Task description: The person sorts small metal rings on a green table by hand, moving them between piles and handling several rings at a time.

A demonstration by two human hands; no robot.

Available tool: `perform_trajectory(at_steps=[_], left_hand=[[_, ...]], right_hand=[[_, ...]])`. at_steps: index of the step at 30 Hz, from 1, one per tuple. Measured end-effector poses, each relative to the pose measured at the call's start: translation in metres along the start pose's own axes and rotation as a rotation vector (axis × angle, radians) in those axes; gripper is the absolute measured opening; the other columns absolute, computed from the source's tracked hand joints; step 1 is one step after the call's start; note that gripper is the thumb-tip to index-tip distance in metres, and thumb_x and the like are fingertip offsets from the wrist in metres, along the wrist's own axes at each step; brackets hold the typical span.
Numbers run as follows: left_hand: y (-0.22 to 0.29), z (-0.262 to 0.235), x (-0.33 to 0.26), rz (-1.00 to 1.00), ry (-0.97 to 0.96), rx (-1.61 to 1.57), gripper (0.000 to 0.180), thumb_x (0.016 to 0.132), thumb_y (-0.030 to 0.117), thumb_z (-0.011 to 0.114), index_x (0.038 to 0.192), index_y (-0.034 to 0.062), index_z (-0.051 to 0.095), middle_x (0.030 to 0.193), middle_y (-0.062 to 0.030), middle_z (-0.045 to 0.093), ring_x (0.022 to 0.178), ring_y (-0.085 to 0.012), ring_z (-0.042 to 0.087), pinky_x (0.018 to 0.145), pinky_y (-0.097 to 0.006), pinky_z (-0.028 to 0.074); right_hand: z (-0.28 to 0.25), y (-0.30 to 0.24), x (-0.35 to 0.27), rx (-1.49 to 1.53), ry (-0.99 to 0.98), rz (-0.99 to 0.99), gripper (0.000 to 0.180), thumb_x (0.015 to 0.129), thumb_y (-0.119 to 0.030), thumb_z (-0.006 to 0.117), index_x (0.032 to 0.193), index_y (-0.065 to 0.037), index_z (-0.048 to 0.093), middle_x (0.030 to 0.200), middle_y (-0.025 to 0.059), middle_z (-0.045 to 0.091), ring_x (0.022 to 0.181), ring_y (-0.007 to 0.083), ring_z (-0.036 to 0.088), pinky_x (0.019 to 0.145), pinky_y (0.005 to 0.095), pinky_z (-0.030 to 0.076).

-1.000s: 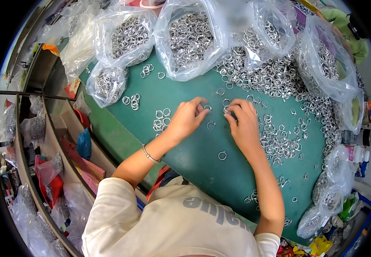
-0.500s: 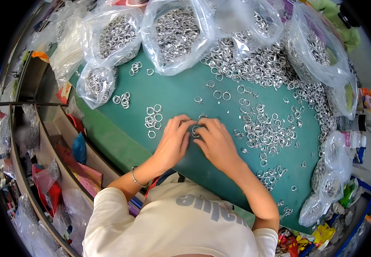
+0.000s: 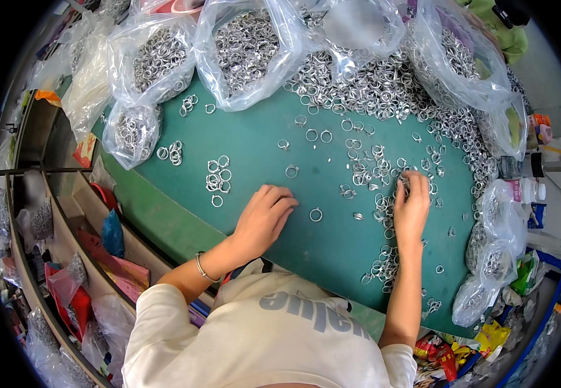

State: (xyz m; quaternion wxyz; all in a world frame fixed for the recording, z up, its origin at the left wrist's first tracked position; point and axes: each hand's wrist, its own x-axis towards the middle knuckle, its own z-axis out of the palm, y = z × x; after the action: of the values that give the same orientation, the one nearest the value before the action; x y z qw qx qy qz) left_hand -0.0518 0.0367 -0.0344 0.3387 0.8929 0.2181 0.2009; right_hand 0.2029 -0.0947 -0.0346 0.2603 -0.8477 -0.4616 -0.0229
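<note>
Many silver-coloured metal rings are spread over a green table mat (image 3: pixel 242 142). With its fingers bent together low over the mat, my left hand (image 3: pixel 265 216) hides whatever may be in them. Beside it lie two single rings, one ring (image 3: pixel 291 171) beyond the fingertips and another ring (image 3: pixel 315 214) to the right. Farther right, my right hand (image 3: pixel 412 207) reaches into a loose spread of rings (image 3: pixel 368 165), thumb and fingers closing on a ring there. To the left of my left hand is a small group of rings (image 3: pixel 218 176) in rough rows.
Clear plastic bags of rings line the far side, among them an open bag (image 3: pixel 245 55). A large heap of rings (image 3: pixel 371 84) curves along the back right. Small clusters of rings (image 3: pixel 170 153) lie at the left. Wooden compartments (image 3: pixel 77 213) hold bags and packets beyond the left edge.
My hands were together at the middle over rings; my right hand has moved right into the loose rings. A ring it covered now lies exposed. The view has shifted slightly.
</note>
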Motion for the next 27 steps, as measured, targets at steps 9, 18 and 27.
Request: perform_trajectory(at_steps=[9,18,27], left_hand=[[0.009,0.003,0.008,-0.194,-0.013,-0.210,0.015,0.085,-0.004,0.056,0.098,-0.0005,0.061,0.084,-0.0103,0.058,0.070,-0.0229,0.056,0.065,-0.031,0.046],[0.013,0.007,0.016,-0.281,-0.076,-0.487,0.016,0.089,-0.002,0.053,0.102,0.0003,0.061,0.085,-0.0085,0.056,0.067,-0.0144,0.055,0.061,-0.027,0.045],[0.007,0.006,0.012,-0.488,-0.135,-0.765,0.016,0.089,-0.001,0.052,0.102,0.0004,0.061,0.089,-0.0044,0.059,0.073,-0.0120,0.054,0.067,-0.025,0.045]], right_hand=[[0.006,-0.031,0.006,-0.033,-0.194,-0.264,0.034,0.075,-0.004,0.068,0.109,-0.006,0.059,0.111,0.0084,0.055,0.101,0.0267,0.049,0.086,0.0407,0.037],[-0.008,-0.010,0.008,-0.135,0.101,-0.075,0.008,0.078,-0.003,0.064,0.086,-0.004,0.063,0.090,0.0073,0.058,0.087,0.0264,0.052,0.076,0.0365,0.038],[0.014,-0.043,0.006,-0.006,-0.049,-0.150,0.014,0.073,-0.008,0.071,0.082,-0.004,0.061,0.090,0.0077,0.057,0.087,0.0253,0.050,0.077,0.0369,0.036]])
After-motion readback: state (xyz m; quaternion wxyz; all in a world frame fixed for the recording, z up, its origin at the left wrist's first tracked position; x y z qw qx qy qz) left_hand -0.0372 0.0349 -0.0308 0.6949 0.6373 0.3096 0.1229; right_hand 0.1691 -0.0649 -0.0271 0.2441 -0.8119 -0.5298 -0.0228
